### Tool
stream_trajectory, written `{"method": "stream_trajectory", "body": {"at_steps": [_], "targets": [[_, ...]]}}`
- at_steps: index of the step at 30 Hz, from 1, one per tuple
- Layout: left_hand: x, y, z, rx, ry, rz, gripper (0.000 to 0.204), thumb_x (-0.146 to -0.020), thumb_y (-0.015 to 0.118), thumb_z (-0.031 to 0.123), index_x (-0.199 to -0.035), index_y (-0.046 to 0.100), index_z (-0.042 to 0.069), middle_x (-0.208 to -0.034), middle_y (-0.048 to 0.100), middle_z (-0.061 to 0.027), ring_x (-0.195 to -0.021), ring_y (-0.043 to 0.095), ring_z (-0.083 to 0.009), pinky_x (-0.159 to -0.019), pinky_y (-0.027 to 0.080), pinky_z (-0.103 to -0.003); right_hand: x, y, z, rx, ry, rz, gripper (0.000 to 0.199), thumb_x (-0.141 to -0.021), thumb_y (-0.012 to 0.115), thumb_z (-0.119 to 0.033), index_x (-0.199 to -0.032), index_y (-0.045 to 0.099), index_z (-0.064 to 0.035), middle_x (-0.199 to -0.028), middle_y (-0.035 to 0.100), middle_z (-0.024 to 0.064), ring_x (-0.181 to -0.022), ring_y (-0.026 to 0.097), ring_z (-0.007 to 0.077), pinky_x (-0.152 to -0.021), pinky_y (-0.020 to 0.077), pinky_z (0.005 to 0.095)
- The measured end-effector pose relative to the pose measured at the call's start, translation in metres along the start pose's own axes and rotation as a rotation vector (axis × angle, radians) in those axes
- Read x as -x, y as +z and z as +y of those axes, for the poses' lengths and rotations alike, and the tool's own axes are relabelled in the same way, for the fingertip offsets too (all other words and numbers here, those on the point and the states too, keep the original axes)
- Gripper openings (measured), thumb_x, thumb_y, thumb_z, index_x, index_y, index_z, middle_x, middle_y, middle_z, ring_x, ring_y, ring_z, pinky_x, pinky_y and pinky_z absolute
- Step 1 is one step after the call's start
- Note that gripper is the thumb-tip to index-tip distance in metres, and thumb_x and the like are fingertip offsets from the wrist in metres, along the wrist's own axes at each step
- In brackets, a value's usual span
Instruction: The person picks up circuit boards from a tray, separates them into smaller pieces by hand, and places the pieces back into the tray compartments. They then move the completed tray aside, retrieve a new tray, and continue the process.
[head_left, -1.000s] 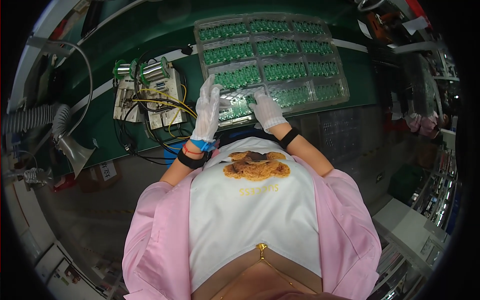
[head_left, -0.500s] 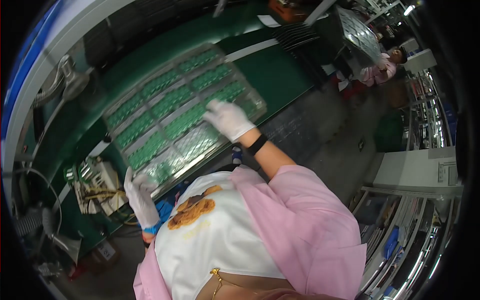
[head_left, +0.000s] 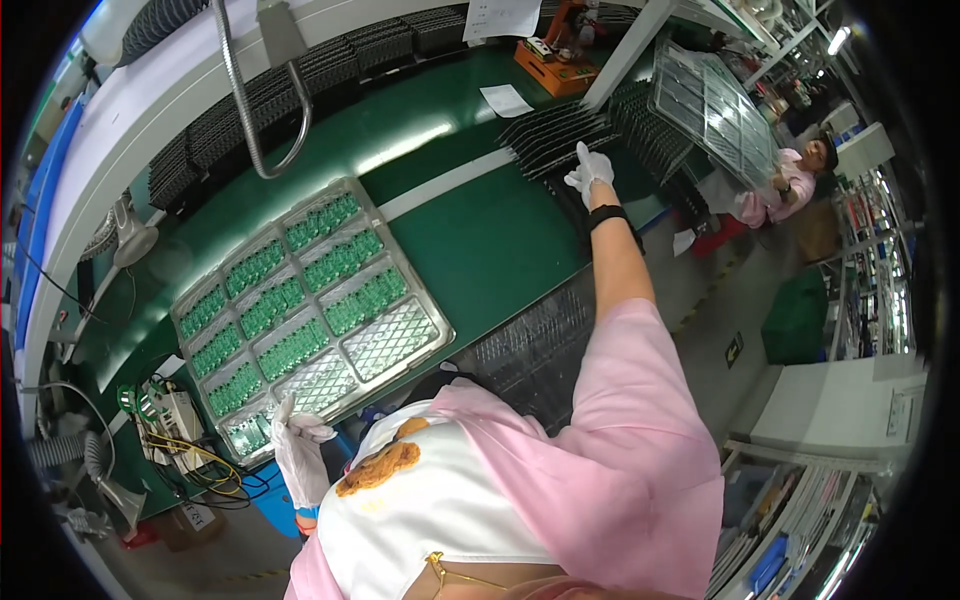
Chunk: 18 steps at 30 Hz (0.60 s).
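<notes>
A clear plastic tray (head_left: 432, 330) with rows of small green circuit boards lies on the green bench top (head_left: 480, 240). My left hand (head_left: 297, 448), in a white glove, rests at the tray's near left corner, fingers curled beside it. My right arm is stretched far out to the right; my right hand (head_left: 588, 172), also gloved, reaches a row of dark upright trays (head_left: 548, 135) with one finger raised. It holds nothing that I can see.
A co-worker in pink (head_left: 790, 185) at the far right holds up a clear empty tray (head_left: 712, 100). An orange device (head_left: 552, 62) and a paper sheet (head_left: 506, 99) lie on the bench. Wired fixtures (head_left: 180, 425) stand at the left. A flexible metal hose (head_left: 250, 110) hangs above.
My right hand has left the tray of green boards and swung far right to the dark upright trays. My view has turned right. My left hand stays at the tray's near left corner.
</notes>
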<state>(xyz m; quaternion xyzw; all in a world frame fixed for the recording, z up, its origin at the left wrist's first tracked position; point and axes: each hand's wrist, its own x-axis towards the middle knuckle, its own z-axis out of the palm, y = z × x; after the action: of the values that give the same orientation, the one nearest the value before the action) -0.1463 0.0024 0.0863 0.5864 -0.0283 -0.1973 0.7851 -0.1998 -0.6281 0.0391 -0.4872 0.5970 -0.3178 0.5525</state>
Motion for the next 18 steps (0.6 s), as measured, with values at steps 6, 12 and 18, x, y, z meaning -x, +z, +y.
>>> {"method": "stream_trajectory", "body": {"at_steps": [6, 12, 18], "targets": [[0.005, 0.035, 0.005, -0.034, -0.014, 0.154, 0.037, -0.095, 0.048, 0.036, -0.12, 0.055, 0.01, -0.074, 0.058, -0.0041, -0.062, 0.055, -0.0136, -0.059, 0.046, -0.027, -0.031, 0.029, 0.038, -0.095, 0.122, 0.063, 0.049, -0.088, 0.059, -0.042, -0.118, 0.051, -0.0046, -0.079, 0.055, 0.0114, -0.054, 0.053, 0.0225, -0.05, 0.0501, 0.0309], [-0.001, 0.044, -0.004, -0.062, -0.051, 0.041, 0.05, -0.097, 0.04, 0.043, -0.128, 0.046, 0.004, -0.084, 0.056, -0.0048, -0.07, 0.054, -0.013, -0.068, 0.046, -0.029, -0.048, 0.02, 0.067, -0.407, 0.052, -0.101, 0.055, -0.087, 0.06, -0.044, -0.124, 0.044, -0.0062, -0.08, 0.055, 0.0078, -0.056, 0.049, 0.0196, -0.054, 0.0497, 0.0311], [-0.012, 0.064, -0.002, -0.036, -0.102, 0.073, 0.035, -0.093, 0.049, 0.037, -0.113, 0.058, 0.01, -0.075, 0.058, -0.0044, -0.063, 0.054, -0.0134, -0.061, 0.044, -0.027, -0.031, 0.03, 0.055, -0.218, -0.096, 0.054, 0.048, -0.09, 0.057, -0.035, -0.123, 0.042, -0.0031, -0.093, 0.059, 0.0148, -0.075, 0.056, 0.0287, -0.065, 0.0502, 0.0355]]}}
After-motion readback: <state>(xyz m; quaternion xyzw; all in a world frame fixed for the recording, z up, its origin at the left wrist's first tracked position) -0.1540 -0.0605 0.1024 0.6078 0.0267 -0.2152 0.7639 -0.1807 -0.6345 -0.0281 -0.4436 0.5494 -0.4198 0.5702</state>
